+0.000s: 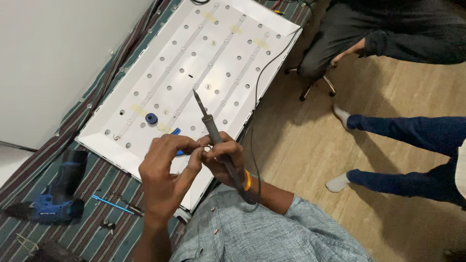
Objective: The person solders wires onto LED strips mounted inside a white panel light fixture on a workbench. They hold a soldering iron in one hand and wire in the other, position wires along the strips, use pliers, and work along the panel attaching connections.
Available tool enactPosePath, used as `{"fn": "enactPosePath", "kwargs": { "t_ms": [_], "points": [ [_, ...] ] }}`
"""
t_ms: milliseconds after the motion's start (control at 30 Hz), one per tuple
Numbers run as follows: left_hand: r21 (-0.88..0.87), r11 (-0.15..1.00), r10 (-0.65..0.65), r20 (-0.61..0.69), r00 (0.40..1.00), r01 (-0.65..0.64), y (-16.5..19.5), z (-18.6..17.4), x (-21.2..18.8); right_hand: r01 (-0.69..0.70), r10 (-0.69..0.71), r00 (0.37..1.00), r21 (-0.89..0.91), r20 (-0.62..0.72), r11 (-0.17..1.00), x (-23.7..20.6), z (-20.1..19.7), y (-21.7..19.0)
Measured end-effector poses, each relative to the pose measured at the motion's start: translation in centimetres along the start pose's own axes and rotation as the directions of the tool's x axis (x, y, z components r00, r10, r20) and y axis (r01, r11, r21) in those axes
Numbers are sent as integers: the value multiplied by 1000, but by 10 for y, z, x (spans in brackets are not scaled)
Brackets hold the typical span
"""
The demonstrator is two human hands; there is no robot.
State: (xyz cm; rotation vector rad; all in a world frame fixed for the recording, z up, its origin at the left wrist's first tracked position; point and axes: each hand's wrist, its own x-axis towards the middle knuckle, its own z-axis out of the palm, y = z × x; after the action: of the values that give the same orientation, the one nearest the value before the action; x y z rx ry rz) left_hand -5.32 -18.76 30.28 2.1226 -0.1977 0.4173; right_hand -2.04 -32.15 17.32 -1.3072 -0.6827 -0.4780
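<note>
We grip the soldering iron (pixel 213 131) in our right hand (pixel 224 159), fingers clamped on its handle, tip pointing to 11 o'clock over the open backlight panel (pixel 145 73). Our left hand (pixel 165 162) pinches something tiny with fingers together; we cannot make out what it is. The LED strips (pixel 213 60) lie exposed, so soldering seems under way. A blue drill (pixel 56 196) lies at 8 o'clock.
</note>
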Motion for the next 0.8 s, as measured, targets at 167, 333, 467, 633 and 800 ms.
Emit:
{"fn": "enactPosePath", "kwargs": {
  "t_ms": [167, 333, 467, 633, 800],
  "points": [
    [-196, 975, -95, 73, 993, 108, -24, 19, 1, -116, 121, 992, 104, -47, 988, -17, -13, 8],
    [-198, 965, -142, 148, 979, 170, -43, 21, -4, -75, 75, 997, -43, -9, 996, -15, -22, 9],
    [-319, 918, -203, 128, 971, 234, -53, 32, -11, -83, 80, 996, -75, -42, 994, -15, -21, 13],
    [-529, 803, -268, 89, 959, 274, -69, 63, -18, -190, 186, 977, -29, -108, 981, -16, -30, 21],
    [-682, 656, -375, 80, 924, 325, -78, 81, -12, -260, 260, 953, 24, -155, 965, -9, -33, 25]
  ]
}}
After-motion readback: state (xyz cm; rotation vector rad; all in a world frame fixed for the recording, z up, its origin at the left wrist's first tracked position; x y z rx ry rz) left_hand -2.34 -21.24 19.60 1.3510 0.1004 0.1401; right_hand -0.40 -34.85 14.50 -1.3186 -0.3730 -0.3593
